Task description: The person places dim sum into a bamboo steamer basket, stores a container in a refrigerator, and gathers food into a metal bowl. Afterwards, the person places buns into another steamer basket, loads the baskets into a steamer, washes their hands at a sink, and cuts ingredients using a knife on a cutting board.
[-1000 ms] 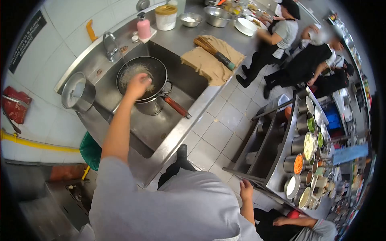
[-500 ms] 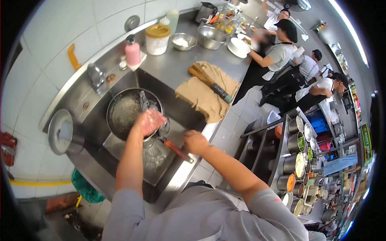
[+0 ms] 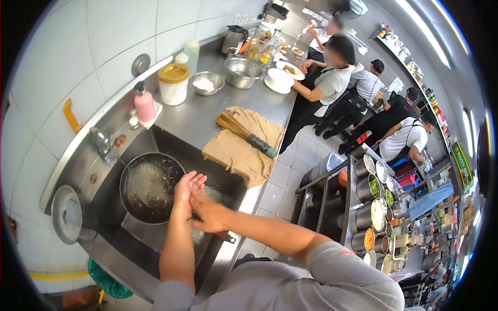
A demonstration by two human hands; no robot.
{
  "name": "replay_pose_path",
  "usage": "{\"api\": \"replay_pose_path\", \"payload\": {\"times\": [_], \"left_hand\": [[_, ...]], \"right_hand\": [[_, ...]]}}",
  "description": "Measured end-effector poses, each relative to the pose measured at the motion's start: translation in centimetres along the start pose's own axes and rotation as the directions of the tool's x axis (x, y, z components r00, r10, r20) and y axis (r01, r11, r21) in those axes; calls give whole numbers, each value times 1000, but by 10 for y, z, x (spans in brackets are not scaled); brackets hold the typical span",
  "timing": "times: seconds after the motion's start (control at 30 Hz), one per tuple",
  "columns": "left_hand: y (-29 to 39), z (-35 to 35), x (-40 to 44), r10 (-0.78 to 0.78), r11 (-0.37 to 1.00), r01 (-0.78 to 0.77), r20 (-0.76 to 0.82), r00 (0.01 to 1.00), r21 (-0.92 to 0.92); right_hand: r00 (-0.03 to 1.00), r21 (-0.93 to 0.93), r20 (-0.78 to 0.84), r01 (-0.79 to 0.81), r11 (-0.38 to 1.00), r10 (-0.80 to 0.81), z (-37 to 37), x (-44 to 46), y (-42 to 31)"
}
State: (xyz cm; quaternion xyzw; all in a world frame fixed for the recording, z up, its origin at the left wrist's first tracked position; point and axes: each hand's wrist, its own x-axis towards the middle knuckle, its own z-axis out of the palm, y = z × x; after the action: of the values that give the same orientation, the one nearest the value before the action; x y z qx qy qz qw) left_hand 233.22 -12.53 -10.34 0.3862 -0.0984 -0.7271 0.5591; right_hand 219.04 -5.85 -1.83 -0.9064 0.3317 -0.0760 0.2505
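My left hand (image 3: pixel 187 192) is above the sink (image 3: pixel 171 141), palm turned up and fingers stretched out. Against its palm and wrist lies my right hand (image 3: pixel 210 213), fingers extended and holding nothing. Both look wet. Below and left of them, a round dark pan (image 3: pixel 165 207) sits in the sink, filled with cloudy, bubbling water. A thin stream runs into it from the faucet (image 3: pixel 101 145). Under my right hand, a reddish-brown handle (image 3: pixel 225 237) sticks out over the sink's front edge; most of it is hidden.
A tan cloth (image 3: pixel 233 158) with a bundled bamboo brush (image 3: pixel 246 136) lies on the counter. A pink soap bottle (image 3: pixel 144 106), a yellow-lidded tub (image 3: pixel 174 85) and metal bowls (image 3: pixel 244 72) stand behind. Several co-workers are at the right, near shelves of food pots (image 3: pixel 363 238).
My right hand has come left from the sink edge onto my left hand, which has turned palm up. The view has shifted, so the surroundings appear displaced leftward.
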Motion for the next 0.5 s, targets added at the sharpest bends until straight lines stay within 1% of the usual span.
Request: {"api": "replay_pose_path", "payload": {"times": [0.03, 0.07, 0.1, 0.13, 0.17, 0.2, 0.23, 0.27, 0.3, 0.33, 0.37, 0.4, 0.43, 0.47, 0.5], "left_hand": [[0, 12, -10, 0, 1000, 0, 18, 1000, 11], [-5, 28, -26, 98, 979, -97, -6, 995, -179], [-12, 42, -40, 178, 915, -185, -53, 983, -358], [-22, 54, -54, 159, 923, -165, -48, 986, -346], [-30, 62, -68, 115, 949, -107, 8, 993, -297], [-35, 65, -76, 79, 967, -62, 58, 995, -246], [-36, 66, -78, 34, 965, -23, 37, 999, -263], [-34, 63, -78, 39, 967, -31, 29, 999, -251], [-31, 58, -79, 188, 981, -189, -7, 982, -49], [-30, 53, -80, 335, 931, -330, -9, 942, 158], [-29, 47, -81, 471, 820, -448, 25, 882, 355], [-27, 43, -81, 587, 655, -539, 93, 804, 530], [-25, 40, -81, 672, 446, -596, 190, 716, 667], [-26, 40, -81, 721, 211, -618, 306, 622, 757], [-25, 45, -88, 749, 267, -655, 276, 603, 706]], "right_hand": [[994, 98, -105, 14, 995, -4, 13, -3, 1], [978, 196, -209, 35, 980, 7, 18, -4, 2], [975, 199, -223, 20, 980, 25, 12, -5, 6], [950, 168, -313, 60, 984, -4, 4, -7, 9], [918, 136, -394, 101, 986, -40, -2, -8, 9], [918, 149, -396, 101, 984, -35, -10, -10, 6], [946, 218, -326, 73, 973, 2, -21, -12, 3], [967, 282, -254, 44, 958, 30, -30, -12, -3], [958, 412, -283, 75, 908, 50, -36, -8, -10], [955, 419, -293, 83, 904, 49, -37, -2, -13], [948, 760, -246, 60, 647, 200, -39, 7, -18], [939, 961, -142, 55, 270, 314, -44, 11, -20], [958, 948, -172, 98, 302, 231, -52, 10, -17], [953, 948, -187, 111, 298, 238, -57, 9, -11], [963, 999, 16, -27, 37, 268, -61, 7, -2]]}}
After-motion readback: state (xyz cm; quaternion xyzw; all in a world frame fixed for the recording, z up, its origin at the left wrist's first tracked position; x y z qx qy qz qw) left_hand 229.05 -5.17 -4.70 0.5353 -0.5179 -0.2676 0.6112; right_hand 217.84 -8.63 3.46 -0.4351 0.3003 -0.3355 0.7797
